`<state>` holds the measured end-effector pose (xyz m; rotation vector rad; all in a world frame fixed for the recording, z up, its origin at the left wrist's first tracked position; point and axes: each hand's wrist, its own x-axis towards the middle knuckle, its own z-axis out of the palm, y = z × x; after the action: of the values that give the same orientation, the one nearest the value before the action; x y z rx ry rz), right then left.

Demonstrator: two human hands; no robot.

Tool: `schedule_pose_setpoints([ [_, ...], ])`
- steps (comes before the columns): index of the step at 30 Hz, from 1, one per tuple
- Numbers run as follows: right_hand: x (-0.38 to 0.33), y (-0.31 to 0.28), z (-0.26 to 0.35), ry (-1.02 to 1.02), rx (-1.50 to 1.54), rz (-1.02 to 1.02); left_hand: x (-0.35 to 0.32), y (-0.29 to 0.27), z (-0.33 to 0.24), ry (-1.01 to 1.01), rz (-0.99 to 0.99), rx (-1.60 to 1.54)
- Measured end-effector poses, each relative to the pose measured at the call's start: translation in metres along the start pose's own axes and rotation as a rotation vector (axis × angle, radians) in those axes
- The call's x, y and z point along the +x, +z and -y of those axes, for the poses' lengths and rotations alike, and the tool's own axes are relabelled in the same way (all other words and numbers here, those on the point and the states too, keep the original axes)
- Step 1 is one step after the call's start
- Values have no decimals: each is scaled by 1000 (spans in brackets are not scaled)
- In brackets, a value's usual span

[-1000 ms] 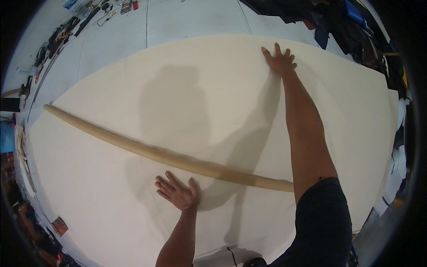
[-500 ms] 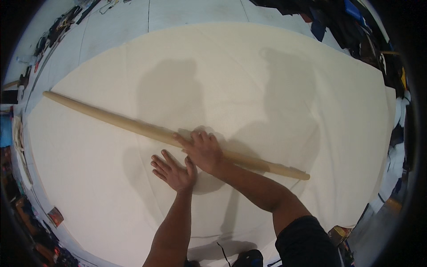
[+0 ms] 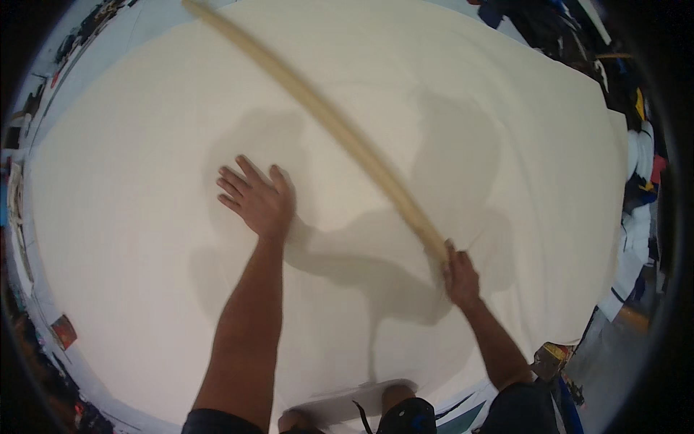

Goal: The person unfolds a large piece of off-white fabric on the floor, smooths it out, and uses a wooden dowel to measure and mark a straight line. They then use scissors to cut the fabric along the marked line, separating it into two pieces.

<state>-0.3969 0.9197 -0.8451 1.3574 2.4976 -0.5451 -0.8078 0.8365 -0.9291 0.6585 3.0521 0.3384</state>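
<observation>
Here, as I watch, the long tan pole (image 3: 340, 131) slants up-left across the cream cloth (image 3: 116, 239), its near end clasped in the right hand (image 3: 460, 278), the left hand (image 3: 260, 201) spread, apart, left of it.

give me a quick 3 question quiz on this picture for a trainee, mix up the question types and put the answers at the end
1. Which hand holds the long tan pole, and by which part?
2. True or false: the left hand is clenched in a fist.
3. From the held end, the pole runs toward which corner of the picture?
A) lower left
B) upper left
C) upper right

Key:
1. The right hand, by the pole's lower end.
2. False; it is open, palm down over the cream sheet.
3. B
</observation>
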Motion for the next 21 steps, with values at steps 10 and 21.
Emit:
schedule_pose_setpoints([
  [10, -224, 107, -100, 88, -86, 8, -63, -17, 76, 465, -146, -633],
  [21, -208, 44, -152, 278, 270, -302, -580, -266, 272, 308, 800, 45],
])
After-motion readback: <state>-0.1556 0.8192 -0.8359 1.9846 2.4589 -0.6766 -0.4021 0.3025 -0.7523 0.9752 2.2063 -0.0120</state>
